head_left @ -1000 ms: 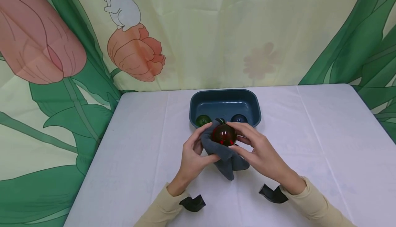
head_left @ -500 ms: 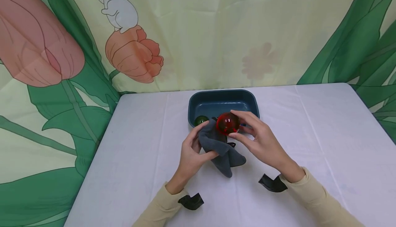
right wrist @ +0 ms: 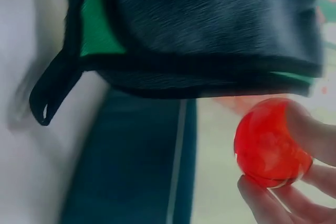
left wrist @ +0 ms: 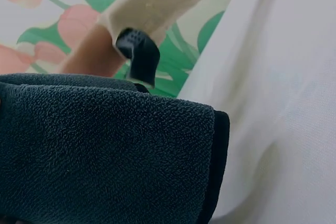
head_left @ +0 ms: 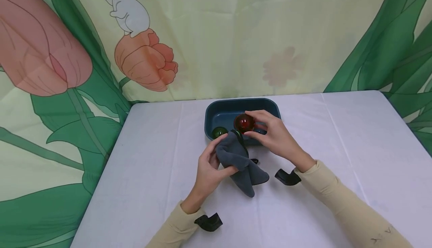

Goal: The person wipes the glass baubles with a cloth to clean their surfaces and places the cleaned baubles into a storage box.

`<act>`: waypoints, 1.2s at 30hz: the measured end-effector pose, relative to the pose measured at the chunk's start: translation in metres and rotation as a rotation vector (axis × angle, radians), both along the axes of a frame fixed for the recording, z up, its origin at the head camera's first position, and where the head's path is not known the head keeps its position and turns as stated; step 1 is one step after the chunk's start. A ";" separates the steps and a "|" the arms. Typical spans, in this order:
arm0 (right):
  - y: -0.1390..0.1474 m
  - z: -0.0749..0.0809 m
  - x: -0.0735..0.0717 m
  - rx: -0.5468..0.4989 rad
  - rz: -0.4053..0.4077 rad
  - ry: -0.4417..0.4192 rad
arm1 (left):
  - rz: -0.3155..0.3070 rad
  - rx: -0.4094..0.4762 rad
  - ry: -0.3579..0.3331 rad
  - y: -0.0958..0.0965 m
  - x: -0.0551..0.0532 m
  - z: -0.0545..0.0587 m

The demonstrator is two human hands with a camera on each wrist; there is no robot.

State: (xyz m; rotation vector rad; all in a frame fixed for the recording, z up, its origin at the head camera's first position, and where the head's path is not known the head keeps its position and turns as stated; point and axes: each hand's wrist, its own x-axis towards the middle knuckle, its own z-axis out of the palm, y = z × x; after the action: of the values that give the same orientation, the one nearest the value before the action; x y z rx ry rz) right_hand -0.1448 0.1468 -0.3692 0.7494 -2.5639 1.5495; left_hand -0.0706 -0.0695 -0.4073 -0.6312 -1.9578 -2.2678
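Note:
A shiny see-through red ball [head_left: 244,123] is pinched between the thumb and fingers of my right hand [head_left: 271,133], above the near part of the dark blue tray [head_left: 219,107]. My left hand [head_left: 210,167] grips a folded grey-blue cloth [head_left: 234,152] just in front of that tray, its corners hanging down. The cloth's dark edging and a small hanging loop [right wrist: 44,106] show in the right wrist view. Inside the tray, a green ball [head_left: 219,131] lies at the near left. A dark blue ball [head_left: 260,131] lies at the near right, partly hidden behind my right fingers.
A white cloth covers the table [head_left: 141,158]. Behind it hangs a curtain [head_left: 216,45] printed with flowers and leaves. Black straps [head_left: 208,222] stick out from both sleeve cuffs.
My right hand has lifted the red ball out of the cloth and carried it forward over the tray. My left hand keeps its grip on the cloth, nearly in place.

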 end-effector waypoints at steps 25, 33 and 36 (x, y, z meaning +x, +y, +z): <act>-0.023 -0.037 -0.044 0.439 0.024 0.021 | -0.010 0.047 -0.018 -0.007 -0.003 -0.020; -0.022 -0.035 -0.045 0.487 0.035 0.015 | -0.078 0.009 -0.003 -0.038 0.001 -0.030; -0.021 -0.035 -0.045 0.503 0.045 0.011 | -0.088 0.003 -0.008 -0.048 0.002 -0.034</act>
State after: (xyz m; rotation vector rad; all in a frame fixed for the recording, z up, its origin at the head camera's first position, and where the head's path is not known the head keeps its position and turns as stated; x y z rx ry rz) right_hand -0.1902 0.1258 -0.4042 0.8476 -2.9775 0.8990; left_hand -0.0683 -0.1175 -0.4416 -0.7229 -1.9673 -2.3267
